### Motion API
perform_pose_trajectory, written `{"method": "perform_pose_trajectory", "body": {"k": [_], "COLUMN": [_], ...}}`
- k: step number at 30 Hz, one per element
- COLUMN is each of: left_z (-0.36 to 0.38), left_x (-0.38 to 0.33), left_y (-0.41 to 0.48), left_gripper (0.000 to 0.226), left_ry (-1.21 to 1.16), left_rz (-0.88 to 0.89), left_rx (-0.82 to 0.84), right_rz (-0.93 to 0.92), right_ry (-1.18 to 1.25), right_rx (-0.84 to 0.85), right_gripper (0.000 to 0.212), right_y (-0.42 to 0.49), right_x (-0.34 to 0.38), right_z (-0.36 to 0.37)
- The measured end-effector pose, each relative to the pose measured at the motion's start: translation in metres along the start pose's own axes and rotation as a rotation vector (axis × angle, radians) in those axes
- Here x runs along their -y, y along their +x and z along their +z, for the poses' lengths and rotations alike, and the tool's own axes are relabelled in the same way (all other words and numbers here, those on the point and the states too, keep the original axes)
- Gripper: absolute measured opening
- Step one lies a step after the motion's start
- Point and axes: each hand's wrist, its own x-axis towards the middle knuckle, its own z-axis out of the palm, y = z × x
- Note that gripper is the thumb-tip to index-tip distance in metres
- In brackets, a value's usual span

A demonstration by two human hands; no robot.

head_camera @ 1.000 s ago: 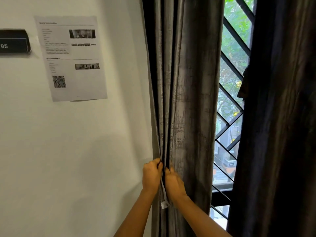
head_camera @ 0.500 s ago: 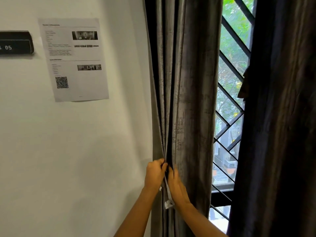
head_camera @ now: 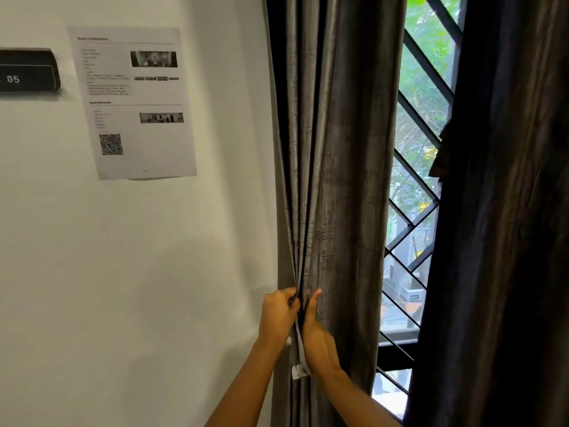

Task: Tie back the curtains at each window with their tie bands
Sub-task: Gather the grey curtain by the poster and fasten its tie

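A grey curtain (head_camera: pixel 335 155) hangs gathered in folds at the window's left side. My left hand (head_camera: pixel 278 314) grips the curtain's left edge fold at about waist height. My right hand (head_camera: pixel 317 337) lies against the fold just to the right, its thumb pointing up and its fingers reaching into the dark gap between the folds. A thin white strip with a small tag (head_camera: pixel 298 369) hangs down between the two hands. No tie band is plainly visible.
A second dark curtain (head_camera: pixel 498 226) fills the right side. Between the curtains is a window with a black diamond grille (head_camera: pixel 412 211). On the white wall to the left hang a printed paper sheet (head_camera: pixel 132 101) and a black sign (head_camera: pixel 27 70).
My right hand has slid a little lower and opened, its thumb now raised. My left hand keeps its grip on the curtain edge. The view has shifted slightly.
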Motion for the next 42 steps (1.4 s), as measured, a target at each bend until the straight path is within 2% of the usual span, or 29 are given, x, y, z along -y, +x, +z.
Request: {"method": "perform_pose_trajectory", "body": {"k": [2,4,6,10,12,13,15,16,19,20,22,24,26,28,30,33,38,40,42], "left_z": [-0.002,-0.005,-0.007,-0.006,-0.003,-0.002,-0.001,0.000,0.000,-0.001,-0.002,-0.003,-0.003,-0.002,0.000,0.005,0.007,0.004,0.004], "left_x": [-0.001,-0.002,-0.004,-0.009,-0.010,-0.010,-0.011,-0.012,-0.011,-0.011,-0.011,-0.012,-0.013,-0.015,-0.015,-0.014,-0.015,-0.015,-0.013], "left_y": [-0.001,-0.001,-0.003,-0.007,-0.008,-0.009,-0.010,-0.010,-0.011,-0.011,-0.011,-0.012,-0.013,-0.014,-0.014,-0.012,-0.013,-0.013,-0.012], "left_gripper": [0.019,0.031,0.037,0.025,0.021,0.020,0.019,0.018,0.018,0.018,0.018,0.018,0.019,0.019,0.020,0.022,0.021,0.024,0.025], "left_ry": [0.009,0.005,-0.009,0.009,0.030,0.043,0.058,0.057,0.045,0.045,0.051,0.043,0.031,0.020,0.025,0.014,-0.058,-0.065,-0.060], "left_rz": [-0.007,-0.002,0.011,0.039,0.031,0.018,-0.005,-0.014,-0.036,-0.028,-0.015,-0.018,-0.011,-0.003,-0.005,-0.021,0.007,0.007,0.000], "left_rx": [0.015,0.018,0.033,0.065,0.021,-0.012,-0.067,-0.079,-0.082,-0.080,-0.085,-0.097,-0.106,-0.107,-0.098,-0.095,-0.056,-0.044,-0.031], "right_rz": [0.000,0.010,-0.012,-0.017,-0.005,-0.012,-0.253,-0.399,-0.732,-0.789,-0.734,-0.583,-0.472,-0.440,-0.483,-0.555,-0.601,-0.582,-0.558], "right_ry": [0.076,0.117,0.080,0.117,0.265,0.217,-0.146,-0.333,-0.456,-0.490,-0.495,-0.417,-0.216,-0.069,-0.123,-0.188,-0.256,-0.251,-0.239], "right_rx": [0.021,0.056,0.088,0.193,0.286,0.264,0.170,0.035,-0.474,-0.638,-0.843,-0.921,-0.803,-0.569,-0.434,-0.301,-0.152,-0.146,-0.130], "right_gripper": [0.081,0.075,0.071,0.071,0.081,0.076,0.051,0.044,0.035,0.033,0.035,0.042,0.043,0.030,0.017,0.016,0.008,0.021,0.025], "right_y": [-0.002,0.001,0.005,0.013,0.012,0.012,0.010,0.011,0.014,0.020,0.035,0.047,0.051,0.048,0.045,0.041,0.037,0.037,0.038], "right_x": [0.002,-0.002,-0.007,-0.026,-0.028,-0.023,-0.020,-0.024,-0.036,-0.038,-0.033,-0.025,-0.021,-0.019,-0.021,-0.022,-0.024,-0.030,-0.036], "right_z": [0.000,0.000,-0.001,0.001,-0.003,-0.005,-0.011,-0.014,-0.026,-0.033,-0.048,-0.068,-0.079,-0.079,-0.072,-0.056,-0.032,-0.027,-0.023]}}
